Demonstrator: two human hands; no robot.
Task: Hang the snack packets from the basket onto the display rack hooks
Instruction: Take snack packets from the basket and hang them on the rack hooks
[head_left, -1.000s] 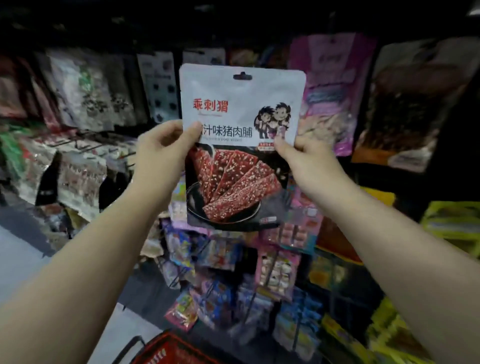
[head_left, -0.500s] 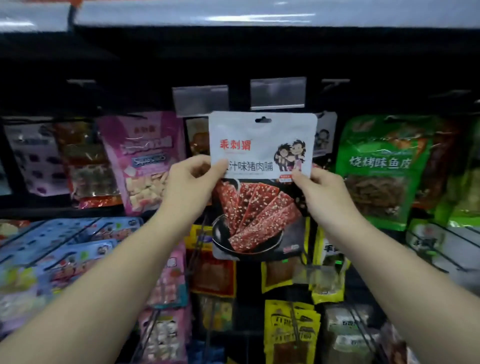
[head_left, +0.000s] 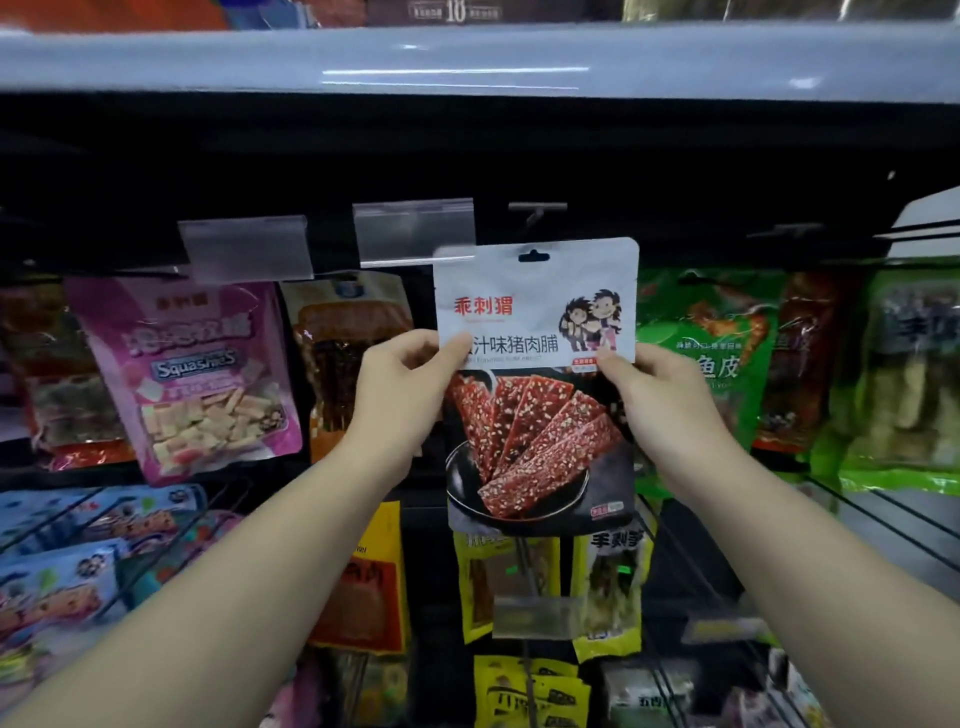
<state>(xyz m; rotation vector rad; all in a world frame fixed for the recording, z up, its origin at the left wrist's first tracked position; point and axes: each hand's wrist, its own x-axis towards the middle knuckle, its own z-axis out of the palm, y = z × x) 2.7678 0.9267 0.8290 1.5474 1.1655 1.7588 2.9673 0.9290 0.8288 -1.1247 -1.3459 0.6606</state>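
A white-topped snack packet (head_left: 535, 332) with red lettering and a picture of red jerky slices is held upright in front of the display rack. My left hand (head_left: 400, 384) pinches its left edge and my right hand (head_left: 654, 389) pinches its right edge. The hang hole at its top sits just below an empty hook (head_left: 535, 210) with a bare crossbar. The basket is out of view.
A pink packet (head_left: 187, 374) and an orange-brown packet (head_left: 353, 364) hang to the left, green packets (head_left: 717, 353) to the right. Clear price-tag holders (head_left: 413, 231) stick out above. Yellow packets (head_left: 514, 582) hang below. A grey shelf edge (head_left: 467, 62) runs overhead.
The view has lifted from the lower racks and red basket up to the top row. Both hands have carried the packet up and rightwards, close under the empty hook.
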